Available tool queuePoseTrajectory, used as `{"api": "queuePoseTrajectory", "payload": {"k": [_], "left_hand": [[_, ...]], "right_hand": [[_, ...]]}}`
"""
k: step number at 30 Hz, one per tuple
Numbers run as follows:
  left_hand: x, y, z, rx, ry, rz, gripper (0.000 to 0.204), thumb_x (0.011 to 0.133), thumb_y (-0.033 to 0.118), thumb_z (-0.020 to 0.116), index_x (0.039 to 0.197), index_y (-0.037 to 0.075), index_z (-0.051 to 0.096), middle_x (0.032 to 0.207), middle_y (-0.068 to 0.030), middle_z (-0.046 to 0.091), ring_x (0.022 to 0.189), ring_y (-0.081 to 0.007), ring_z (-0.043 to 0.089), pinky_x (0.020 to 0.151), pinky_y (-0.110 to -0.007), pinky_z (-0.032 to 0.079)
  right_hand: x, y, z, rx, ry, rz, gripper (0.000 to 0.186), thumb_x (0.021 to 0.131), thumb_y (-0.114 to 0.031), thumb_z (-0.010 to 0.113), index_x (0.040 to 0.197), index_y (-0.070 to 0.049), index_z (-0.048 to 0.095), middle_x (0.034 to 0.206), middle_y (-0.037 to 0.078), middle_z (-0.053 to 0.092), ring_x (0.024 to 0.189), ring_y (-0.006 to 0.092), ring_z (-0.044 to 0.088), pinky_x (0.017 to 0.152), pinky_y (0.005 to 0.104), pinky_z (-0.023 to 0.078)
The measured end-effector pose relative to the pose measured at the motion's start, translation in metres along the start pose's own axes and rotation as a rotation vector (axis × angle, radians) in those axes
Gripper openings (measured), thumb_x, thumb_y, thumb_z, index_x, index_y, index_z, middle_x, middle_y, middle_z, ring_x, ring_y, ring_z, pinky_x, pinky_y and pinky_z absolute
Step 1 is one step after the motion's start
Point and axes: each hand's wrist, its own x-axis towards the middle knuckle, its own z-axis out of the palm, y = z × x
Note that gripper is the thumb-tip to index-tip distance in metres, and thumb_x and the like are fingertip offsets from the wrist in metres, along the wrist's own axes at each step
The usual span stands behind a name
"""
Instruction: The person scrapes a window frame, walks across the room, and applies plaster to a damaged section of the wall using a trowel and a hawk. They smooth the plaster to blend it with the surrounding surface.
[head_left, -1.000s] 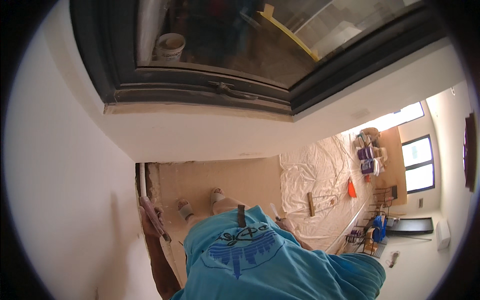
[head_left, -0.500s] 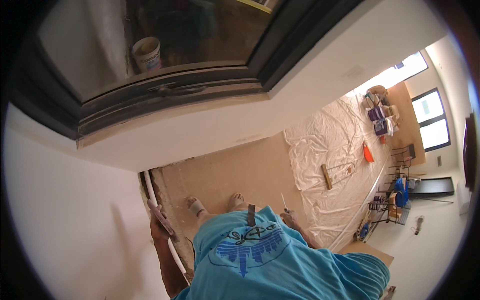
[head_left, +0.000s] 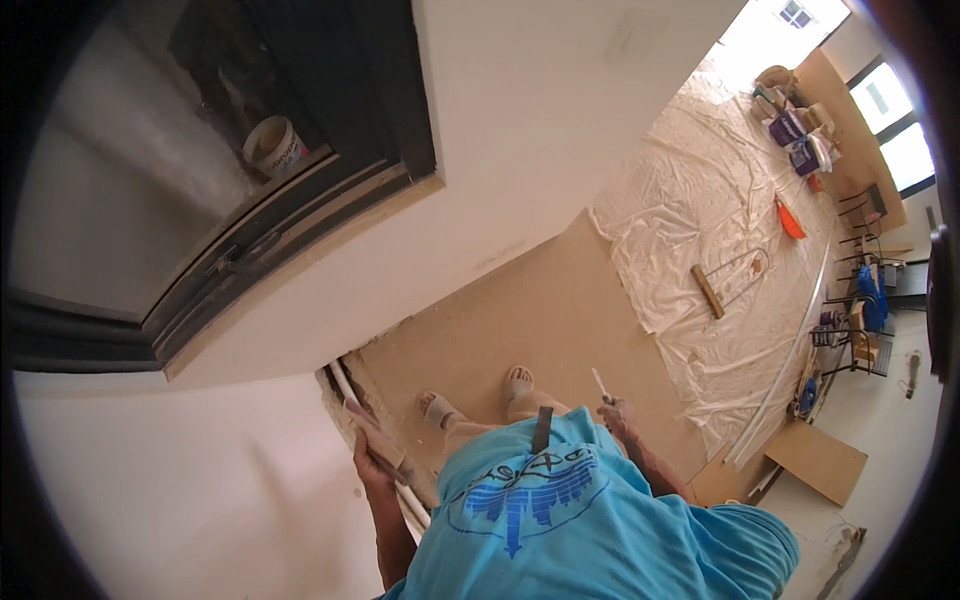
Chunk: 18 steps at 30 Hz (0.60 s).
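I look down my blue shirt to my feet on brown floor board. My left hand (head_left: 368,462) hangs by the white wall and grips a flat plaster-smeared board, a hawk or wide trowel (head_left: 374,440), tilted along the wall. My right hand (head_left: 618,412) is at my right hip and holds a thin white-bladed tool (head_left: 599,384) pointing up and away. A dark-handled tool (head_left: 541,428) is tucked at my waist.
A dark-framed window (head_left: 300,220) with a white bucket (head_left: 274,146) behind the glass sits in the white wall ahead. White pipes (head_left: 345,385) run along the wall base. A dust sheet (head_left: 700,220) with a wooden-handled tool (head_left: 708,291), orange object and paint tubs lies to the right.
The view has swung to the right and tilted; the window moved to the upper left. Both hands keep their tools at my sides.
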Motion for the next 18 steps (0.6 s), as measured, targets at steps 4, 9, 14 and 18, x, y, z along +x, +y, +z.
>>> {"api": "queuePoseTrajectory", "payload": {"k": [4, 9, 14, 18], "left_hand": [[0.006, -0.014, 0.041, 0.051, 0.064, 0.020, 0.046, 0.098, 0.040, 0.062, 0.131, 0.010, 0.055, 0.109, -0.0084, 0.064, 0.100, -0.0223, 0.064, 0.088, -0.040, 0.055], [0.001, -0.022, 0.106, 0.188, -0.148, -0.007, 0.066, 0.095, 0.036, 0.066, 0.151, 0.013, 0.038, 0.139, -0.0146, 0.053, 0.126, -0.0279, 0.054, 0.105, -0.045, 0.047], [0.016, -0.030, 0.148, 0.331, -0.353, -0.138, 0.079, 0.090, 0.037, 0.074, 0.153, 0.010, 0.035, 0.146, -0.0194, 0.050, 0.131, -0.0315, 0.052, 0.105, -0.047, 0.048], [0.035, -0.030, 0.170, 0.467, -0.524, -0.226, 0.074, 0.092, 0.027, 0.071, 0.151, 0.001, 0.036, 0.148, -0.0194, 0.048, 0.134, -0.0326, 0.050, 0.109, -0.049, 0.045]], "right_hand": [[0.003, -0.043, -0.014, -0.083, -0.063, -0.180, 0.038, 0.080, -0.021, 0.068, 0.113, -0.002, 0.070, 0.070, 0.011, 0.062, 0.058, 0.0208, 0.065, 0.052, 0.0346, 0.051], [0.008, -0.115, -0.010, -0.158, -0.070, -0.467, 0.038, 0.077, -0.022, 0.067, 0.109, -0.002, 0.070, 0.081, 0.018, 0.068, 0.077, 0.0287, 0.068, 0.070, 0.0420, 0.051], [-0.046, -0.219, 0.017, -0.056, -0.140, -0.688, 0.034, 0.078, -0.011, 0.066, 0.111, -0.003, 0.069, 0.088, 0.017, 0.069, 0.082, 0.0293, 0.068, 0.074, 0.0389, 0.052], [-0.076, -0.253, 0.068, 0.185, -0.211, -1.063, 0.048, 0.074, 0.006, 0.067, 0.121, -0.005, 0.065, 0.113, 0.017, 0.065, 0.108, 0.0265, 0.065, 0.087, 0.0374, 0.054]]}}
